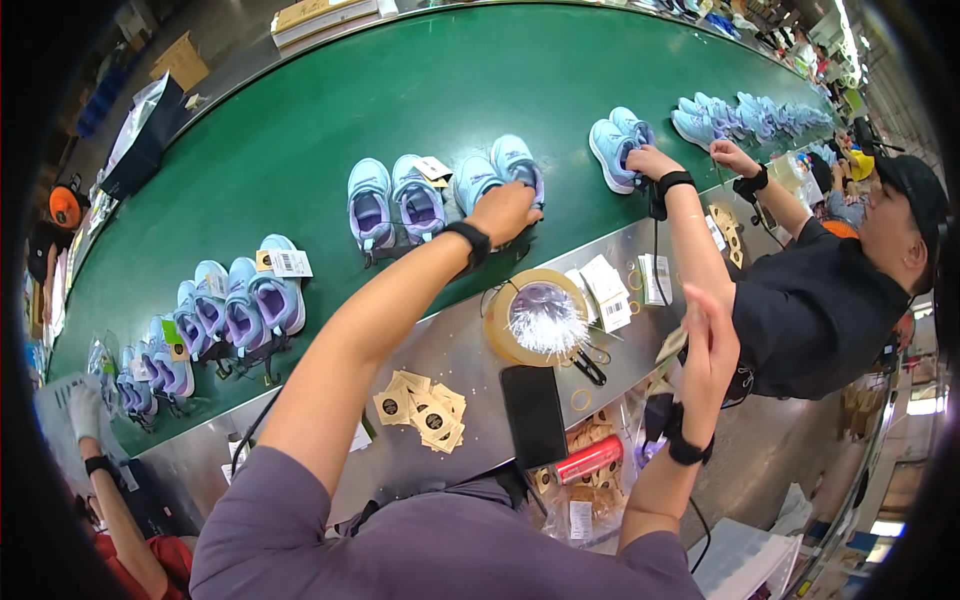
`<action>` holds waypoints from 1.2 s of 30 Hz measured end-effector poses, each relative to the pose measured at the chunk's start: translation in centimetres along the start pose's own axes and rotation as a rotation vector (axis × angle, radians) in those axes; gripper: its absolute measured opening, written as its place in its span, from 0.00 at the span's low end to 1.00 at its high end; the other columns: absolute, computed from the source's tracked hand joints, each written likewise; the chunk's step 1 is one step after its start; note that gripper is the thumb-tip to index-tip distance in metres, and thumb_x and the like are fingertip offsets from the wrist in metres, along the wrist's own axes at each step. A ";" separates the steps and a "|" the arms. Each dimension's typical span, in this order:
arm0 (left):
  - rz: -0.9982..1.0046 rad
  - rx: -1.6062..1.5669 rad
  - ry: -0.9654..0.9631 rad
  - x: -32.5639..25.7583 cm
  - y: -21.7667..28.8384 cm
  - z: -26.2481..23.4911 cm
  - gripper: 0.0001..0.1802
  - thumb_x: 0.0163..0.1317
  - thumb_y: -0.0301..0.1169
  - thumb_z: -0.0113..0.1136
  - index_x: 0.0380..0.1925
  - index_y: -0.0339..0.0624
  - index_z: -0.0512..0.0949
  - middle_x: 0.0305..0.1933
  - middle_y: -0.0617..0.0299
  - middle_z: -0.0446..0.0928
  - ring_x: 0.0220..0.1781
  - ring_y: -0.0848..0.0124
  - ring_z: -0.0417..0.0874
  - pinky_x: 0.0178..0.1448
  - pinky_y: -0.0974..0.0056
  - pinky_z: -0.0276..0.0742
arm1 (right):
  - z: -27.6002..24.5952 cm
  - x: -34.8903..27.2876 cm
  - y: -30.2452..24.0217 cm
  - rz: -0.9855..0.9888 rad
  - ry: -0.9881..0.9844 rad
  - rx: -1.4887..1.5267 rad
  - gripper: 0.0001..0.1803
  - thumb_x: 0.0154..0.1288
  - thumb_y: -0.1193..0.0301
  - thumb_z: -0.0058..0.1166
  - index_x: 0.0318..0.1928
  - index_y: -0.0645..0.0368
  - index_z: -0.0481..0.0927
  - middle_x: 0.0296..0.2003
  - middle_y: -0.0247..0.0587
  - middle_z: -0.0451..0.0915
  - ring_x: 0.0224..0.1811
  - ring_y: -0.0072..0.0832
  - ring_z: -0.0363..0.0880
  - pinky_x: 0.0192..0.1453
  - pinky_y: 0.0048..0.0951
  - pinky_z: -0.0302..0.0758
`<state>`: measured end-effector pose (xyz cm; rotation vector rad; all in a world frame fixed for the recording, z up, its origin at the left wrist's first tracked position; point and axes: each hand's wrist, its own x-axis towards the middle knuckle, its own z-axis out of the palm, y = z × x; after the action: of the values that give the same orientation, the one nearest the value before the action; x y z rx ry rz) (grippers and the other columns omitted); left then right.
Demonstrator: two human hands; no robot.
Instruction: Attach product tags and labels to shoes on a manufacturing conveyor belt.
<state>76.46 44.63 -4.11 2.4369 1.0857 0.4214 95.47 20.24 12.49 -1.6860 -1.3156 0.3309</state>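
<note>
shoe is pale blue with purple lining, under left hand.

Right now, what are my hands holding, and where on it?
Left hand rests on the heel end of a light blue shoe on the green belt. Right hand pinches a small tan tag by its edge.

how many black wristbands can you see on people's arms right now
5: wearer's left wrist, wearer's right wrist, two on the co-worker at right, one on the gloved arm lower left. Others may be hidden.
</note>
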 end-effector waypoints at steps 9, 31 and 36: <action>-0.045 0.056 0.112 -9.9 -2.2 -6.4 0.14 0.60 0.38 0.58 0.31 0.37 0.75 0.34 0.49 0.74 0.34 0.51 0.79 0.37 0.53 0.74 | 14.4 12.1 -3.3 -0.345 -0.627 -0.260 0.15 0.59 0.78 0.48 0.45 0.52 0.80 0.30 0.48 0.81 0.32 0.42 0.80 0.36 0.36 0.75; -0.315 -0.399 -0.252 -3.9 -13.9 -10.5 0.08 0.44 0.20 0.62 0.28 0.33 0.82 0.22 0.54 0.81 0.23 0.70 0.82 0.29 0.68 0.78 | 33.3 14.6 0.9 -0.287 -0.964 -0.410 0.09 0.59 0.71 0.50 0.39 0.59 0.78 0.31 0.41 0.84 0.36 0.36 0.82 0.40 0.35 0.75; -0.345 -0.571 -0.018 -5.1 -13.6 -10.5 0.05 0.45 0.22 0.61 0.25 0.34 0.82 0.18 0.55 0.78 0.18 0.71 0.78 0.26 0.67 0.73 | 33.3 15.1 0.8 -0.299 -1.016 -0.313 0.07 0.60 0.71 0.51 0.36 0.56 0.80 0.31 0.43 0.83 0.34 0.37 0.82 0.38 0.36 0.75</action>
<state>60.07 51.67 -2.45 1.7195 1.1581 0.5092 78.77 50.00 -0.75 -1.5576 -2.4293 0.9105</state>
